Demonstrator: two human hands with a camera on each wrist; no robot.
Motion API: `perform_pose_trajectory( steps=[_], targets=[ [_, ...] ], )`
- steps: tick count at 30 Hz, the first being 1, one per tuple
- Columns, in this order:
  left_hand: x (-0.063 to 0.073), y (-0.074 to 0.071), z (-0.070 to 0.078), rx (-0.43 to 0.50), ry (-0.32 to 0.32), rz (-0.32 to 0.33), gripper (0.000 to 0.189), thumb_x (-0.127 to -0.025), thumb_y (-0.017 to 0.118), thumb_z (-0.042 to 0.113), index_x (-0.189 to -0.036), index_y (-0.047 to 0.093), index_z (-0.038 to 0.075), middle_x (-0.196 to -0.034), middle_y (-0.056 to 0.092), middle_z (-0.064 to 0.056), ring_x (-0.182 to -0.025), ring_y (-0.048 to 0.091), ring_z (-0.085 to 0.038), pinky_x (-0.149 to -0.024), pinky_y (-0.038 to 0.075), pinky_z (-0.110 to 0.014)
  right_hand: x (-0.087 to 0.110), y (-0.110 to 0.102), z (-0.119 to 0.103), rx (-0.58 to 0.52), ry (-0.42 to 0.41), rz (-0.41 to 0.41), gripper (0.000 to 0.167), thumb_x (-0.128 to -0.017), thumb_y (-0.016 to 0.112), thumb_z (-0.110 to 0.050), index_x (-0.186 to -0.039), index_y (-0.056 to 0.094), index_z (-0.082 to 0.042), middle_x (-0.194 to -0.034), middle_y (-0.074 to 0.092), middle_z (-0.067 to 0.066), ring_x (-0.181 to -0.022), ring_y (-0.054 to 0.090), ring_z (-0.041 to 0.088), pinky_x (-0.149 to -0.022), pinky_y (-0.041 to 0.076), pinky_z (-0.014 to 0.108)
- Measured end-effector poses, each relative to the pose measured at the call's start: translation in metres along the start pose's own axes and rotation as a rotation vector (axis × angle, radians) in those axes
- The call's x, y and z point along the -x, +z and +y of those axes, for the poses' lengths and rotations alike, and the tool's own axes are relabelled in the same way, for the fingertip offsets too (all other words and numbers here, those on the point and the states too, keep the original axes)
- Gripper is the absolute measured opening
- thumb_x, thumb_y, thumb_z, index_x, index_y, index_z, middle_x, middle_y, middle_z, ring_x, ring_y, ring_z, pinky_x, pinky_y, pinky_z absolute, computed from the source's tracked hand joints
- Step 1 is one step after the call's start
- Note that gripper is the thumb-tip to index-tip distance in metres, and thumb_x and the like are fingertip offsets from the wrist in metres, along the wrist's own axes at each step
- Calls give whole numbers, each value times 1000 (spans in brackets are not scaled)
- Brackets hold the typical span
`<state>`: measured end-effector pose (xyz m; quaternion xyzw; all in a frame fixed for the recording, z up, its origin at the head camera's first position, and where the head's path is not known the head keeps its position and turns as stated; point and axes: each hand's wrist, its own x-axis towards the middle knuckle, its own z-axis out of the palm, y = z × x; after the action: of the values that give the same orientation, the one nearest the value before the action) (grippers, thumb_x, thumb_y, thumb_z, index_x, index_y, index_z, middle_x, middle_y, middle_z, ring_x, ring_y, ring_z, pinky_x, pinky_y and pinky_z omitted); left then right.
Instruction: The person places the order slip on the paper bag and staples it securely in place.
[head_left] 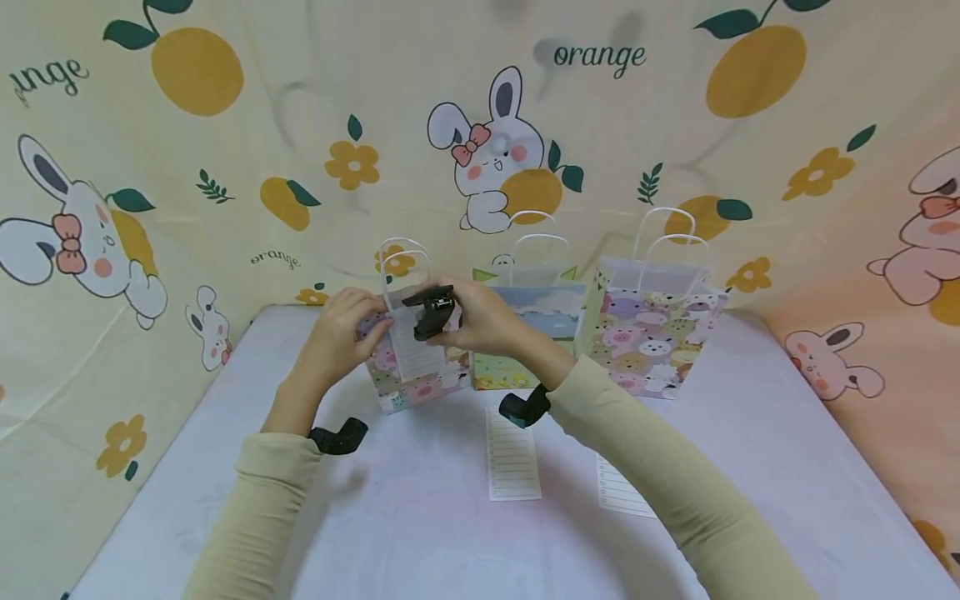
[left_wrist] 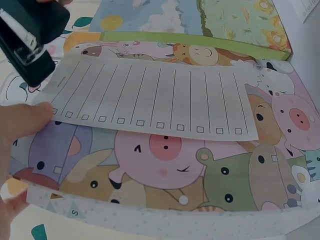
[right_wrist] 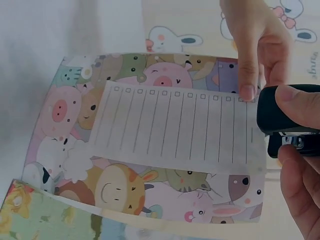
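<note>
One lined slip (head_left: pixel 420 350) lying against the front of the leftmost animal-print bag (head_left: pixel 422 393). Left grip (head_left: pixel 341 329) — pinching slip and bag at the top edge. Right grip (head_left: pixel 483 317) — wrapped around a black stapler (head_left: pixel 437 315), at the same edge. Right of that bag: landscape-print bag (head_left: pixel 547 304), then second animal-print bag (head_left: pixel 652 342). In front and rightward, on tabletop (head_left: pixel 435 517): two loose slips (head_left: pixel 513 467).

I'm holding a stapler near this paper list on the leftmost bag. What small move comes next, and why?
I'd probably ease the stapler over the top end of the list and the rim of the bag: the left grip pins the list to the bag's front with its thumb, and the right grip holds the stapler close to that end.
</note>
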<state>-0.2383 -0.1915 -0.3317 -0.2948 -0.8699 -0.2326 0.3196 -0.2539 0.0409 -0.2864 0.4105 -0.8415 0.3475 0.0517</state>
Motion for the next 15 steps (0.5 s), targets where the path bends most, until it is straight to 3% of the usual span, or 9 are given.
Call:
perform_pose_trajectory(
  steps=[5,7,10,15],
  targets=[
    [-3,0,-1,-13,12,-6,12,-82,73,5,-91,66,0,-93,68,-14,-94,60,-30,-88,46,-47,11,-1,5,-40,18,16,59,-75,82,-9,-127,55,-7,-124,64,13,-95,64,24,-67,55,23],
    [-3,0,-2,-16,10,-9,12,-83,72,4,-91,66,-1,-94,68,-14,-95,60,-30,-89,46,-46,16,0,8,-59,25,34,59,-74,82,-9,-126,55,-7,-122,64,13,-91,64,24,-67,55,22],
    [-4,1,-4,-24,7,-8,13,-82,73,4,-91,66,-2,-96,69,-15,-98,60,-31,-93,46,-47,25,0,11,-82,41,64,60,-72,83,-8,-126,56,-7,-122,63,14,-92,62,24,-71,57,31],
    [-3,0,-7,-43,-3,-1,13,-82,73,4,-91,67,-2,-101,69,-16,-103,61,-32,-98,44,-47,42,2,14,-113,82,112,60,-70,85,-7,-124,58,-8,-125,59,15,-113,57,30,-95,52,48]
  ],
)
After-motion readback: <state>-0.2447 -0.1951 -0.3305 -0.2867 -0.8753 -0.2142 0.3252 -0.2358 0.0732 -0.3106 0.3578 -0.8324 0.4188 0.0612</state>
